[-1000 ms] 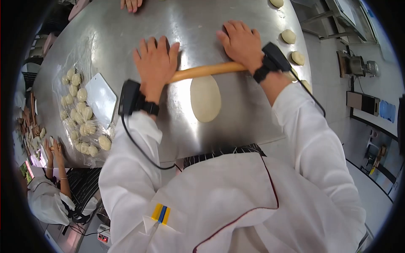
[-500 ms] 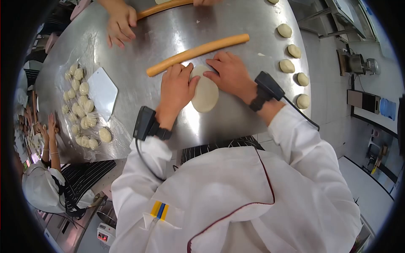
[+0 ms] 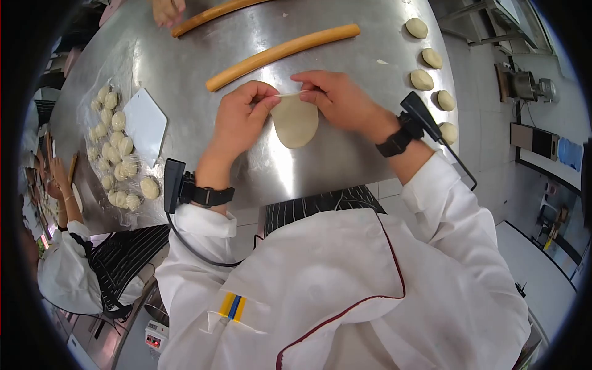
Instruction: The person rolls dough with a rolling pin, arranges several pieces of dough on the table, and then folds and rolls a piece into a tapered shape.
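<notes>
A flattened oval sheet of dough point(image 3: 296, 125) hangs between my two hands over the steel table. My left hand point(image 3: 243, 114) pinches its far left corner between thumb and fingers. At the far right corner, my right hand point(image 3: 339, 102) grips the edge with the thumb under its bent fingers. The far edge is drawn straight between the two pinches, while the rounded end points toward me. Just beyond my hands lies a wooden rolling pin point(image 3: 283, 57), untouched.
Plastic-wrapped dough balls point(image 3: 111, 151) sit at the left beside a white scraper point(image 3: 147, 126). More dough balls point(image 3: 421, 79) line the table's right edge. Across the table are another person's hand point(image 3: 168, 11) and a second rolling pin point(image 3: 216, 15). A co-worker point(image 3: 68, 271) stands at left.
Both hands have gone from resting flat by the dough's far end to pinching its far corners and lifting that edge. The person opposite has drawn their hand back.
</notes>
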